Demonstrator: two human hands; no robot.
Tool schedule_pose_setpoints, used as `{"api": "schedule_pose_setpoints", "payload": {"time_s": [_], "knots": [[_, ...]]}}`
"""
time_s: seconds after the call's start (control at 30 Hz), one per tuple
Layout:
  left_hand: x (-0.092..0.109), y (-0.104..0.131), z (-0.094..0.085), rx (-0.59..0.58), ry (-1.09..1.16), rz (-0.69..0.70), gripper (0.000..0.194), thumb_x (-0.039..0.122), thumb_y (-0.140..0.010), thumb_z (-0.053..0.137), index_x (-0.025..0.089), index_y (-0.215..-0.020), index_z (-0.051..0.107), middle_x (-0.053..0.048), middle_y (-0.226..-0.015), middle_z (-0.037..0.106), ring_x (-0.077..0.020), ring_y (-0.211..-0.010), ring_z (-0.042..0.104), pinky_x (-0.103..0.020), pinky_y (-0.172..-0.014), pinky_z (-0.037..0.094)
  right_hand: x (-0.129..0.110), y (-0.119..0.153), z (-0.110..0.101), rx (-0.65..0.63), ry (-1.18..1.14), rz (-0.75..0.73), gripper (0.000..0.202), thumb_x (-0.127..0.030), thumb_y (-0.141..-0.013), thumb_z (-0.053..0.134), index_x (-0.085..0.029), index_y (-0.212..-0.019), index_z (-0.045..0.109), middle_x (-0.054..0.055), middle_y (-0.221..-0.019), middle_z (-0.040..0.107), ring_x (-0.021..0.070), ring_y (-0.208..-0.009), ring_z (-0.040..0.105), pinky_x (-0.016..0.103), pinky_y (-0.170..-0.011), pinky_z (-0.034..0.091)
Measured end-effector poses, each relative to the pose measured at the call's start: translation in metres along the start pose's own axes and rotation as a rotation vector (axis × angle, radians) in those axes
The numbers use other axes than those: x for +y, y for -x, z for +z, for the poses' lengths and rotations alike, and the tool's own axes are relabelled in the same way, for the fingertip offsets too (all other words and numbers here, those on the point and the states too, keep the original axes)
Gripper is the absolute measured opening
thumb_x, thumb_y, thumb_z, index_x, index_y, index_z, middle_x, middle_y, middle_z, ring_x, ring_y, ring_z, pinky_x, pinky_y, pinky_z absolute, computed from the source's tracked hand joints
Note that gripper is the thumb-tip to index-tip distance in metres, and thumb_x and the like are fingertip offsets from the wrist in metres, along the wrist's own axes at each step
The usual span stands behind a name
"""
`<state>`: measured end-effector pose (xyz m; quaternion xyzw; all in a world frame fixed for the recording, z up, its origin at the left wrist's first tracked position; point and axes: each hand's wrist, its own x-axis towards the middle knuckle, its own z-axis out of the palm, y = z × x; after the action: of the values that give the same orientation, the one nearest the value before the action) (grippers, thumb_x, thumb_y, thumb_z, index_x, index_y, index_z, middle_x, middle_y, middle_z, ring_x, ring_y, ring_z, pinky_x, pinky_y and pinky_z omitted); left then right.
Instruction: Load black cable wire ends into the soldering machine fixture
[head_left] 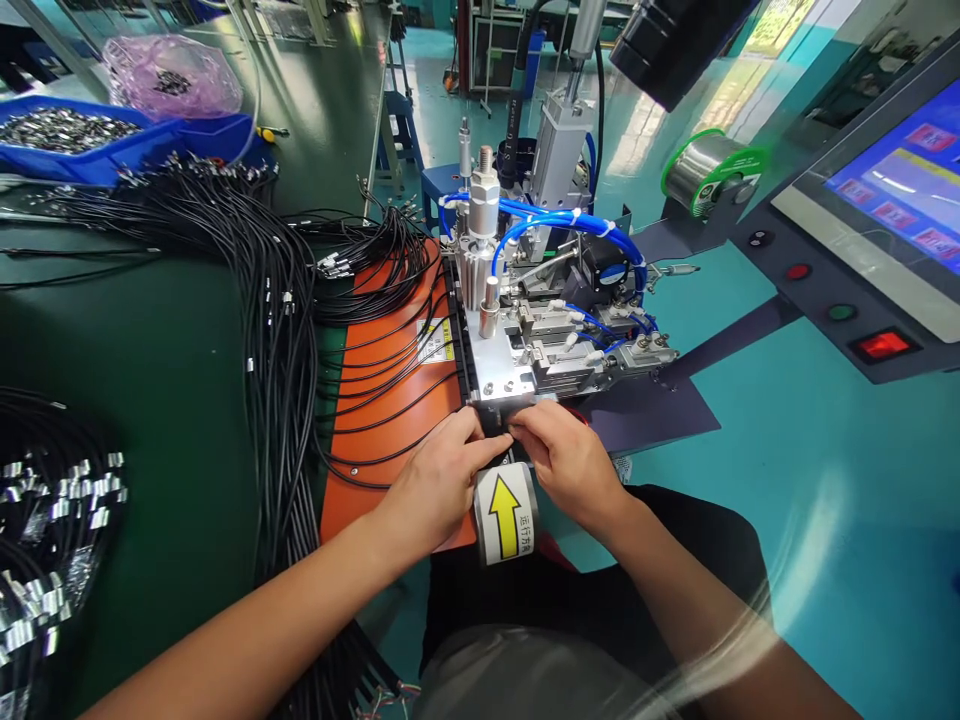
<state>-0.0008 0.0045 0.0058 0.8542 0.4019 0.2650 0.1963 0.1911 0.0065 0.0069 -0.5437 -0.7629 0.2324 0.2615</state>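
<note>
My left hand (pixel 442 475) is closed at the front of the machine, its thumb stretched toward my right fingertips. A black cable (pixel 367 484) comes across the orange plate (pixel 375 430) and disappears under that hand, which seems to grip its end. My right hand (pixel 571 462) pinches at the same spot, just below the silver metal block (pixel 495 370); whatever lies between its fingertips is too small and hidden. Right beneath both hands is a round part with a yellow arrow label (pixel 508 515).
Several more cables cross the plate from a thick black bundle (pixel 281 400) on the green table (pixel 180 350). A blue tray (pixel 150 150) of small metal parts stands at the back left. To the right are a solder wire spool (pixel 701 170) and a control panel (pixel 847 270).
</note>
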Motion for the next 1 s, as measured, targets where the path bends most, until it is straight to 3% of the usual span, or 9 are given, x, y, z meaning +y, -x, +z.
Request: {"api": "schedule_pose_setpoints", "payload": {"time_s": [0.2, 0.63, 0.9, 1.0], "knots": [[-0.0011, 0.0010, 0.0019, -0.002, -0.004, -0.005, 0.036, 0.004, -0.087, 0.054, 0.022, -0.115, 0.068, -0.005, -0.091, 0.055, -0.0159, -0.082, 0.054, -0.028, -0.070, 0.051, 0.0033, 0.0029, 0.0027, 0.036, 0.021, 0.002, 0.018, -0.025, -0.098, 0.044, -0.023, -0.089, 0.059, 0.004, -0.088, 0.060, 0.0189, -0.077, 0.059, 0.029, -0.069, 0.044], [-0.0017, 0.0022, 0.0028, -0.001, -0.001, -0.004, 0.038, 0.003, -0.087, 0.054, 0.021, -0.118, 0.067, -0.005, -0.091, 0.053, -0.0163, -0.082, 0.054, -0.029, -0.070, 0.051, 0.0053, 0.0058, 0.0080, 0.057, -0.010, 0.052, 0.017, -0.024, -0.098, 0.043, -0.021, -0.089, 0.056, 0.006, -0.089, 0.059, 0.0202, -0.083, 0.059, 0.031, -0.076, 0.044], [-0.0004, 0.0020, 0.0008, -0.010, -0.008, -0.004, 0.036, 0.004, -0.088, 0.053, 0.019, -0.116, 0.068, -0.005, -0.089, 0.053, -0.0169, -0.081, 0.053, -0.028, -0.069, 0.050, -0.0008, 0.0009, 0.0057, 0.018, 0.018, 0.148, 0.018, -0.023, -0.096, 0.043, -0.020, -0.083, 0.056, 0.006, -0.087, 0.063, 0.0202, -0.080, 0.059, 0.032, -0.072, 0.042], [-0.0007, 0.0019, 0.0008, -0.019, -0.019, -0.009, 0.037, 0.004, -0.088, 0.053, 0.020, -0.117, 0.068, -0.005, -0.088, 0.052, -0.0173, -0.081, 0.052, -0.028, -0.068, 0.049, 0.0008, -0.0011, 0.0022, -0.026, -0.130, 0.252, 0.020, -0.025, -0.095, 0.044, -0.020, -0.080, 0.056, 0.004, -0.079, 0.064, 0.0188, -0.076, 0.061, 0.030, -0.070, 0.043]]}}
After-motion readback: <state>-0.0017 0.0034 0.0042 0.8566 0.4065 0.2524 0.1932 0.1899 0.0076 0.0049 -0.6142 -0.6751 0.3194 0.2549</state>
